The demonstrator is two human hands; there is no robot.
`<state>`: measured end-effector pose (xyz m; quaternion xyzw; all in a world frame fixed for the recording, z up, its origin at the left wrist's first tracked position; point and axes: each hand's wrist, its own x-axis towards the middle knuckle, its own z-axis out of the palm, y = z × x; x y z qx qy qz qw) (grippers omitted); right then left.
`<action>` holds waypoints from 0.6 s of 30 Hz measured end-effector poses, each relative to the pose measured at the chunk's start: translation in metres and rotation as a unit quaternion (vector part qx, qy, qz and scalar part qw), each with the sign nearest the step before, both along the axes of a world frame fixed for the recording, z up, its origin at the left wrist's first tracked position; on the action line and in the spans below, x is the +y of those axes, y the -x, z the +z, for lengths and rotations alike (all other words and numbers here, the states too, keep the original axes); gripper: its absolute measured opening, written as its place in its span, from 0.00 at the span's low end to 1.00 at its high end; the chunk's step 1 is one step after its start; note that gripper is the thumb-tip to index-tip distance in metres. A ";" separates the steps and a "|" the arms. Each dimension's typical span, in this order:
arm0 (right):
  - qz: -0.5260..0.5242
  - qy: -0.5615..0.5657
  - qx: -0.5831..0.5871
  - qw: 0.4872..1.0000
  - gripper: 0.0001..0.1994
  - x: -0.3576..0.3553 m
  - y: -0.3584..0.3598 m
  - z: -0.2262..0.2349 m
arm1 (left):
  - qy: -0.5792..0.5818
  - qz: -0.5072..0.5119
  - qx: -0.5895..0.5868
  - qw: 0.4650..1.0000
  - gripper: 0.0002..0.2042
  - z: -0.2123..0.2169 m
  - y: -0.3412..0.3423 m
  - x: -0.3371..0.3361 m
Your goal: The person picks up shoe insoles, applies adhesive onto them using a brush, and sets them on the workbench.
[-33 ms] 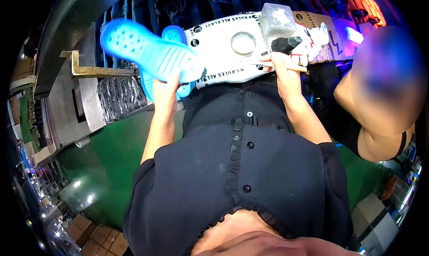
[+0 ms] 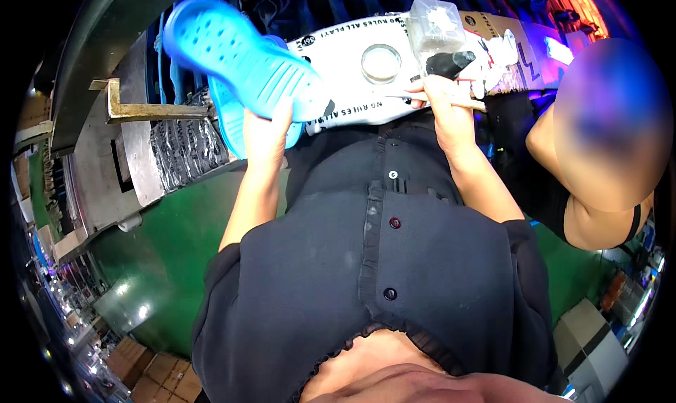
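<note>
My left hand (image 2: 266,132) is raised and grips a bright blue perforated clog (image 2: 232,54) by one end, its sole turned toward me. A second blue clog (image 2: 227,121) lies just behind and below it. My right hand (image 2: 445,107) is closed on a wooden-handled brush (image 2: 470,105), whose dark bristles point up toward a clear plastic tub (image 2: 433,21). Both hands hover over a white printed board (image 2: 338,47) that carries a round clear dish (image 2: 381,62). My dark buttoned top fills the lower middle of the view.
Another person (image 2: 598,142) sits close on my right, bare arm bent. A grey metal machine block (image 2: 134,164) with a brass angle bracket (image 2: 141,109) stands at left on a green surface (image 2: 176,248). Cardboard boxes (image 2: 151,368) sit at lower left.
</note>
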<state>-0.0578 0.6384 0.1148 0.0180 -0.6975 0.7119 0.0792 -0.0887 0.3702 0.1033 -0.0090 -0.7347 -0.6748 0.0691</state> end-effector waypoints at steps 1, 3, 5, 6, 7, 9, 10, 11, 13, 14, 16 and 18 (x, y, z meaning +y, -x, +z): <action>0.008 -0.022 0.016 1.000 0.13 -0.002 0.000 0.005 | 0.000 -0.002 -0.005 1.000 0.21 0.005 0.001 0.008; 0.015 -0.044 0.028 0.999 0.12 -0.007 -0.002 0.012 | 0.124 0.007 0.019 0.992 0.20 0.015 0.003 0.020; 0.025 -0.096 0.074 0.992 0.09 -0.012 -0.004 0.016 | 0.122 -0.004 0.023 0.992 0.20 0.019 0.003 0.028; 0.022 -0.096 0.071 0.993 0.09 -0.013 -0.005 0.016 | 0.118 -0.015 0.032 0.992 0.20 0.020 0.003 0.033; 0.022 -0.133 0.100 0.986 0.08 -0.013 -0.005 0.015 | 0.052 -0.027 0.049 0.997 0.19 0.019 0.003 0.039; 0.027 -0.178 0.155 0.971 0.06 -0.014 -0.003 0.013 | 0.060 -0.030 0.043 0.997 0.19 0.020 0.001 0.042; 0.028 -0.177 0.153 0.972 0.06 -0.014 -0.001 0.013 | 0.068 -0.030 0.041 0.996 0.18 0.020 0.001 0.044; 0.037 -0.205 0.189 0.960 0.07 -0.015 -0.001 0.013 | 0.047 -0.032 0.046 0.997 0.18 0.020 0.000 0.047; 0.047 -0.232 0.223 0.946 0.09 -0.015 0.001 0.012 | 0.057 -0.034 0.050 0.997 0.18 0.021 0.000 0.047; 0.051 -0.233 0.229 0.944 0.08 -0.014 0.002 0.010 | 0.066 -0.036 0.055 0.996 0.18 0.021 -0.001 0.047; 0.056 -0.234 0.235 0.942 0.08 -0.012 0.002 0.008 | 0.052 -0.033 0.056 0.997 0.18 0.024 -0.001 0.049; 0.037 -0.226 0.215 0.949 0.08 -0.009 0.000 0.004 | 0.039 -0.029 0.057 0.997 0.18 0.023 -0.001 0.048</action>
